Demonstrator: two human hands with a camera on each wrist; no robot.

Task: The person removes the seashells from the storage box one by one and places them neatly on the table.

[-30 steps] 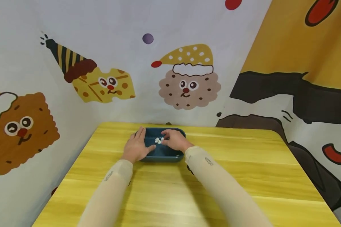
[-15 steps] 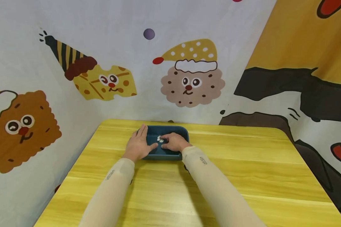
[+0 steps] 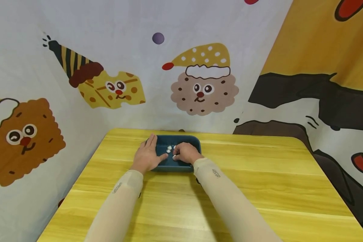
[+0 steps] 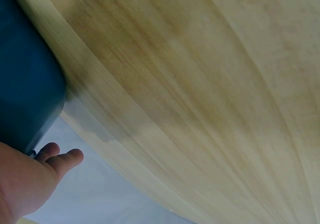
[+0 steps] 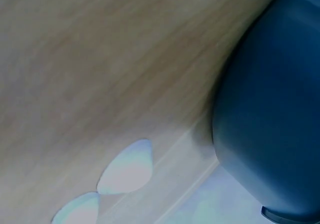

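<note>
A dark blue rectangular tray stands near the table's back edge. Along its left side lies my left hand, fingers straight over the rim and thumb reaching inside; part of this hand shows beside the tray's outer wall in the left wrist view. Inside the tray my right hand has curled fingers, with a small white piece at the thumb tip. More small white pieces lie on the tray floor, just left of those fingers. The right wrist view shows only the tray's outside, no hand.
The yellow wood-grain table extends toward me and to the right. A printed cartoon cloth hangs right behind its back edge. Two pale teardrop shapes appear over the tabletop in the right wrist view.
My right hand has moved slightly within the tray and its fingers have curled in. The white pieces, clumped earlier, now lie more spread apart. My left hand stays at the rim.
</note>
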